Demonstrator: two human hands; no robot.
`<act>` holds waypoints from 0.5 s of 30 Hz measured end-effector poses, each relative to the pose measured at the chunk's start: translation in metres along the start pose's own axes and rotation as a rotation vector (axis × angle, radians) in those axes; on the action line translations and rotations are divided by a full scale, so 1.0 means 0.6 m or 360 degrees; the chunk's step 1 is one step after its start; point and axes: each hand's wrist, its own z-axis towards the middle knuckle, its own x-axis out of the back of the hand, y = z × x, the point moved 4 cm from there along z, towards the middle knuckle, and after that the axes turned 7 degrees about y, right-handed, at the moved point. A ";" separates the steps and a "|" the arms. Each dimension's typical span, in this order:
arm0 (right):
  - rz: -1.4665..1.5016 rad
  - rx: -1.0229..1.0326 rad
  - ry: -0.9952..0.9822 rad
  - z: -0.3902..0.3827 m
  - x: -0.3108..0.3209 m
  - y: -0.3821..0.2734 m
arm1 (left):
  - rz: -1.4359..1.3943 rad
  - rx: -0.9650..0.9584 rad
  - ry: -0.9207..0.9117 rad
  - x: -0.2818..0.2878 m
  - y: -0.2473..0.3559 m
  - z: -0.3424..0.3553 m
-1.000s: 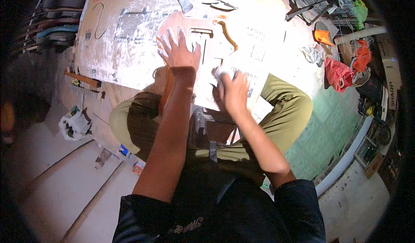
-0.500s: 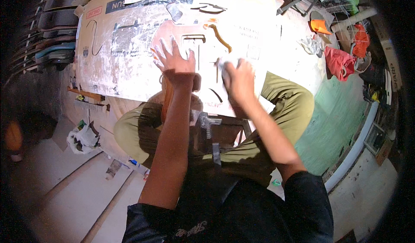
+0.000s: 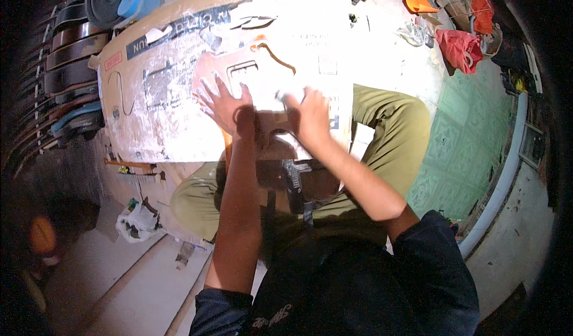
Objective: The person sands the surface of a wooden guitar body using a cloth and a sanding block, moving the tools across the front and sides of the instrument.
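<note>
An electric guitar body (image 3: 206, 65), with cut-out slots and orange-brown edges, lies on a whitened cardboard sheet (image 3: 140, 136) in front of me. Strong glare washes out much of its surface. My left hand (image 3: 233, 110) presses flat on it, fingers spread and dusted white. To the right, my right hand (image 3: 310, 116) is closed round a small pale pad (image 3: 282, 96) against the body. Motion blur and the fingers hide most of the pad, so its kind is unclear.
Several guitar bodies (image 3: 71, 84) hang or stand stacked at the far left. A red bag (image 3: 456, 50) and an orange object (image 3: 420, 4) lie at the upper right. A white plastic bag (image 3: 138, 221) is on the floor at left, and a pale pipe (image 3: 500, 183) runs along the right.
The view has shifted, so the cardboard and guitar body appear further left. My right hand has moved nearer to my left hand, still holding the pad. My left hand stays spread on the body.
</note>
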 end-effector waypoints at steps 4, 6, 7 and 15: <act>0.0109 0.0194 -0.0249 0.015 0.014 0.002 | 0.0014 -0.0018 -0.0017 -0.005 -0.013 0.006; 0.0138 -0.0105 -0.0024 0.081 0.049 0.040 | -0.0019 -0.0042 -0.0005 -0.007 -0.012 0.004; 0.0107 -0.0149 0.0044 0.094 0.062 0.043 | 0.0000 -0.0036 -0.0009 -0.004 -0.006 0.006; 0.0105 0.0152 -0.0054 0.056 0.039 0.018 | 0.0008 -0.0030 -0.0047 0.002 -0.010 0.006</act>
